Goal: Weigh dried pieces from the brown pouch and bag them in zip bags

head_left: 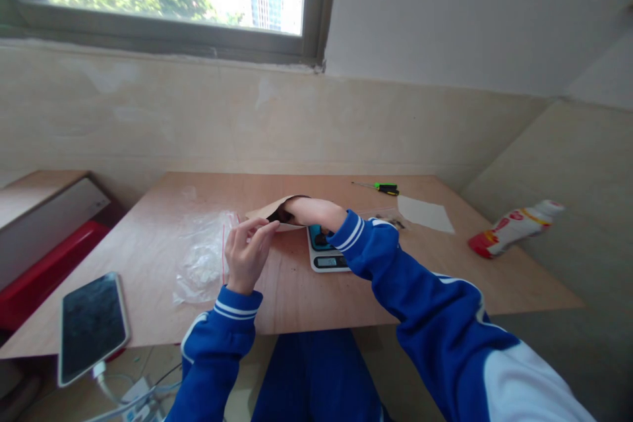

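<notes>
A brown paper bag or envelope (pixel 267 211) lies tilted with its dark mouth facing right. My left hand (pixel 246 254) pinches its near edge between thumb and fingers. Into that mouth reaches my right hand (pixel 307 210); only the wrist and back of the hand show, and the fingers are hidden inside. Under my right forearm sits a white digital scale (pixel 315 265) with a blue platform and a small display whose digits I cannot read. Something small and dark (pixel 321 237) rests on the platform, partly covered by my sleeve.
A clear plastic bag (pixel 200 264) lies left of my left hand. A tablet (pixel 93 323) with a cable overhangs the front left edge. Farther right are a green-black screwdriver (pixel 386 187), small dark bits in clear plastic (pixel 393 219), white paper (pixel 426 213) and a red-white bottle (pixel 514 231).
</notes>
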The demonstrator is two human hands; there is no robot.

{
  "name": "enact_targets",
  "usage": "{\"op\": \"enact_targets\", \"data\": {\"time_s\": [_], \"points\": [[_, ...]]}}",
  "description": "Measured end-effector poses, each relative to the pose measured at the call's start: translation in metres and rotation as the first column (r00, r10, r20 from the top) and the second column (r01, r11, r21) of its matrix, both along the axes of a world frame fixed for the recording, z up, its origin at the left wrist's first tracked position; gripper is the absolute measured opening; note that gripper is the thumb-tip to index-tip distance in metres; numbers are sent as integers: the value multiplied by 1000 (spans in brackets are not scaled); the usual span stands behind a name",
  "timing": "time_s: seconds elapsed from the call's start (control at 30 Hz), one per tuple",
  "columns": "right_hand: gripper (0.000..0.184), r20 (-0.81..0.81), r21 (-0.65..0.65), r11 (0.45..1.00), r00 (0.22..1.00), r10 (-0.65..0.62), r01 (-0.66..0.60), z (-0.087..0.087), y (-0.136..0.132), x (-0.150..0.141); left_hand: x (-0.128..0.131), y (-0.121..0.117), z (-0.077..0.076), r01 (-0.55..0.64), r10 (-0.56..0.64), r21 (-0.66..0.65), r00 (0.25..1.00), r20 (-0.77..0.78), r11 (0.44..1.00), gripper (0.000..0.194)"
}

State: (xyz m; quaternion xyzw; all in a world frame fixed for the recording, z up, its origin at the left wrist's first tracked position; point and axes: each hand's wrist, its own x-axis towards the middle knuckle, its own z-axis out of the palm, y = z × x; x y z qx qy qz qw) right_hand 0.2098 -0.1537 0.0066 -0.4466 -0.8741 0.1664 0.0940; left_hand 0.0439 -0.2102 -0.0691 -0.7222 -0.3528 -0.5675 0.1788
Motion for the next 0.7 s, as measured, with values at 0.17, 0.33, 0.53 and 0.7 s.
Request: {"op": "enact_targets", "data": {"time_s": [0.17, 0.33, 0.53, 0.7], "points": [[21, 14, -10, 994, 994, 108, -108, 17, -5, 9, 1, 8, 1, -58, 59, -14, 998, 17, 998, 19], [25, -258, 201, 979, 961, 98, -45, 48, -25, 35, 2, 34, 20, -148, 159, -145, 985, 68, 978, 28], [18, -475, 284, 925, 875, -94, 253, 31, -47, 75, -3, 69, 48, -115, 106, -371, 993, -45, 921, 49], [18, -674, 134, 878, 691, -260, 460, -14, -77, 98, -6, 80, 47, -35, 82, -414, 992, 98, 910, 33]]}}
